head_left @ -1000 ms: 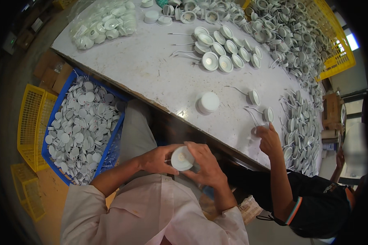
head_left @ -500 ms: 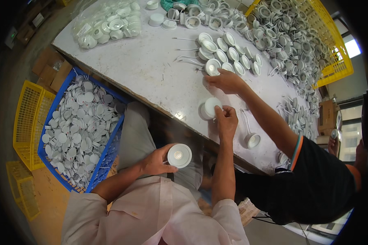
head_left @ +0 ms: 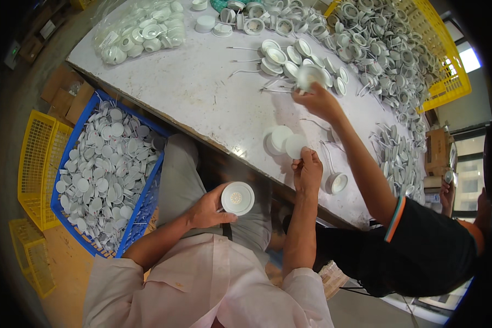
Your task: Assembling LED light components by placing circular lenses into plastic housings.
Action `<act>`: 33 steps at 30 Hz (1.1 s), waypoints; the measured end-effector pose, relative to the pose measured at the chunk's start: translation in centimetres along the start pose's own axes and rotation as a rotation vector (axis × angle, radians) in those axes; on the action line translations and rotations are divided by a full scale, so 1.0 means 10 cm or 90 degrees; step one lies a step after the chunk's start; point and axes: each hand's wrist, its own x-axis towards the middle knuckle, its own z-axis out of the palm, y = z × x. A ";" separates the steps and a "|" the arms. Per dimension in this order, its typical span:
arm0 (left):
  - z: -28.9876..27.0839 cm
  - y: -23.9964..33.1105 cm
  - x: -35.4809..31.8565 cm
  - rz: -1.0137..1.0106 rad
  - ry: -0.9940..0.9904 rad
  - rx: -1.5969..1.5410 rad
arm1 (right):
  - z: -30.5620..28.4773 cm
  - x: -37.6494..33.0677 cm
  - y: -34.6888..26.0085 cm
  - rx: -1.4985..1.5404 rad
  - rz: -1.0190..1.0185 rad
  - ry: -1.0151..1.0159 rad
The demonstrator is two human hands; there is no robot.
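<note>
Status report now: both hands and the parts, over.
Left hand holds round white housing. Right hand grips white disc at table edge. Co-worker's hand close beyond.

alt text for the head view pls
The left hand holds a round white lamp housing over the lap, while the right hand lifts a white round disc from the white worktable. A co-worker's hand reaches nearby.

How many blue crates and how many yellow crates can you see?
Blue crate: 1
Yellow crates: 3
Total: 4
A yellow scrap at the top left edge is too cut off to count.
</note>
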 end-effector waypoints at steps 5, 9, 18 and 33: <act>0.03 0.05 0.18 0.061 0.036 0.057 | 0.01 -0.31 -0.03 0.020 -0.033 -0.017; 0.04 0.10 0.34 0.013 0.023 0.038 | -0.05 -0.56 0.05 -0.070 -0.103 0.012; 0.15 0.12 0.44 0.033 0.011 0.030 | -0.05 -1.02 0.21 -0.660 -0.775 -0.219; 0.26 0.14 0.43 0.022 0.100 0.121 | 0.04 -1.08 0.30 -0.723 -0.819 -0.246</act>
